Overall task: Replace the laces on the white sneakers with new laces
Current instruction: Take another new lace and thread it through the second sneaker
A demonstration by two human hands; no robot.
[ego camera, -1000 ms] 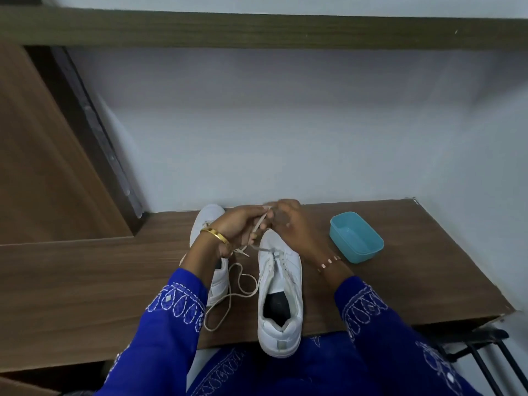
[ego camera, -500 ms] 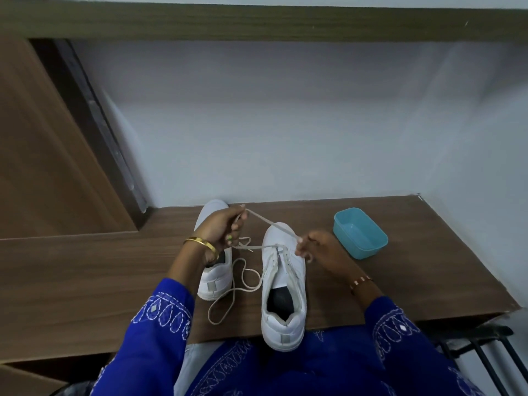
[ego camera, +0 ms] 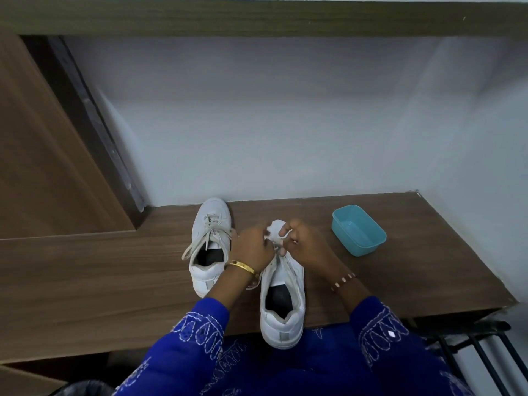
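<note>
No readable text, label, brand, number or sign anywhere in view.

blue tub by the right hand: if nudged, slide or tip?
Likely slides: the blue tub looks low and wide, flat on the wooden desk. Probably light, since it looks like empty thin plastic. Tipping seems unlikely unless its rim is pressed.
</note>
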